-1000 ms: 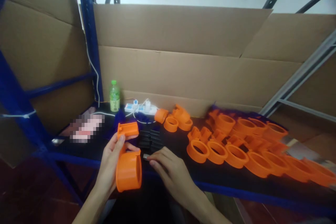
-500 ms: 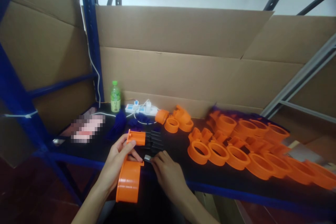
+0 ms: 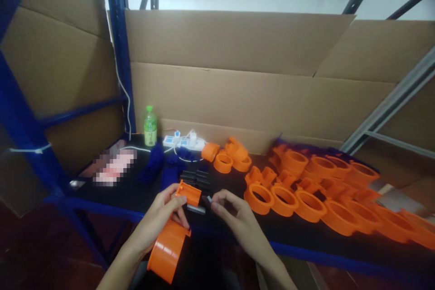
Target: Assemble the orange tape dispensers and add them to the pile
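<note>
My left hand (image 3: 165, 213) is wrapped round an orange plastic part (image 3: 168, 250) with a wide round band at its lower end and a smaller bracket at its upper end. The part is tilted, its bracket pointing right. My right hand (image 3: 236, 215), just to the right of the bracket, pinches a small dark-and-grey strip (image 3: 208, 199) between thumb and fingertips. A short gap separates the strip from the part. Below the bracket lies a light grey strip (image 3: 196, 209) at the table edge. Behind the bracket, several black strips (image 3: 197, 176) lie in a group.
Several orange ring parts (image 3: 282, 197) fill the right of the black table, with a few more orange parts (image 3: 224, 162) further back. A power strip (image 3: 183, 142), a green bottle (image 3: 150, 127) and dark blue pieces (image 3: 152, 163) are at the back left. Cardboard (image 3: 220, 90) walls the rear.
My left hand has shifted right and tilted the orange part. My right hand has moved right, lifting a small strip clear of the bracket. The light grey strip now shows on the table.
</note>
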`<state>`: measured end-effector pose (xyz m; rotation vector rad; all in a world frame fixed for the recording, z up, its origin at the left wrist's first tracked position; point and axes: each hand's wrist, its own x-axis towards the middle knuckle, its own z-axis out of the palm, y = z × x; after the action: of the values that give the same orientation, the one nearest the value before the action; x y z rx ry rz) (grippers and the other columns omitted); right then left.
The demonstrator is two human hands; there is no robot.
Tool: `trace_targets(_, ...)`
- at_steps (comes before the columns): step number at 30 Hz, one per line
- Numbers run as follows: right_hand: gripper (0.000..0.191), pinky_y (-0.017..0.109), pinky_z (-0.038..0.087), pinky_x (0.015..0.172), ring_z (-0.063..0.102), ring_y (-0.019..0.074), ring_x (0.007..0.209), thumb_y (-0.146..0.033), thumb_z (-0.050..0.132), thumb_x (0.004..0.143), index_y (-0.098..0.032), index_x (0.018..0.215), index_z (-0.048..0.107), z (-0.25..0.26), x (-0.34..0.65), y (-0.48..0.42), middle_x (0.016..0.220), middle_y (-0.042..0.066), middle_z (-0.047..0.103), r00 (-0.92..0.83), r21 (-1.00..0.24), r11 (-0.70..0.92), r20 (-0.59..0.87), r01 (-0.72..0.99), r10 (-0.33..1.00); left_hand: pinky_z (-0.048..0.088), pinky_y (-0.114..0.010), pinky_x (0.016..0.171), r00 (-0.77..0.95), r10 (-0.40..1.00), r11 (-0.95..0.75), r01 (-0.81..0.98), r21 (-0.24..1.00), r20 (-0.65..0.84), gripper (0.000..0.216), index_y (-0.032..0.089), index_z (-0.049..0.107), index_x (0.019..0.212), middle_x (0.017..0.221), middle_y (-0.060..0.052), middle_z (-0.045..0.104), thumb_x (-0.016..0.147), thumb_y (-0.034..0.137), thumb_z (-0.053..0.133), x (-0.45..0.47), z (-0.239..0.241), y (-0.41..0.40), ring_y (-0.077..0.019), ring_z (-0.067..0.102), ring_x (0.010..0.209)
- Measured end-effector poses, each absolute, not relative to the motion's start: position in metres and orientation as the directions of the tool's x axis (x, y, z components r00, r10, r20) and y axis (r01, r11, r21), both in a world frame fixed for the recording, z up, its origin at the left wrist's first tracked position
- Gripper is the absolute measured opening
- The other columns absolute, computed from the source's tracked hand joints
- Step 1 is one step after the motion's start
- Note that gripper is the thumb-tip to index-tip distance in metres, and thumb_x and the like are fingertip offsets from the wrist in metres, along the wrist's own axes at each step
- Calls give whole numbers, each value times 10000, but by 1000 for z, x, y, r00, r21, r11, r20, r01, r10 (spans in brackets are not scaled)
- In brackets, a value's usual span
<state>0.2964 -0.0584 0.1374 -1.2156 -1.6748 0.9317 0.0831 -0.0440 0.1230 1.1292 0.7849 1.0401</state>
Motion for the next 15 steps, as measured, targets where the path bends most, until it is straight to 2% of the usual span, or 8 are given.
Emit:
trace_targets(7, 311, 244, 390, 669, 463, 138, 728, -469, 581, 903, -170, 821, 576, 136, 302, -69, 756, -7, 500, -151, -931, 218, 180, 293, 972, 516, -240, 564, 446, 895, 107, -196, 975, -8, 410, 163, 607, 1182, 581, 21, 656, 836, 378, 651, 88, 121, -43, -160, 648, 501)
trace_targets(15, 300, 242, 378, 654, 447, 134, 712, -467, 575, 904, -174, 842, 566, 137, 311, -73, 745, -9, 488, -151, -922, 208, 166, 328, 975, 510, -247, 578, 440, 898, 103, -182, 978, -12, 393, 175, 624, 1177, 599, 20, 666, 840, 378, 643, 94, 124, -46, -161, 650, 506)
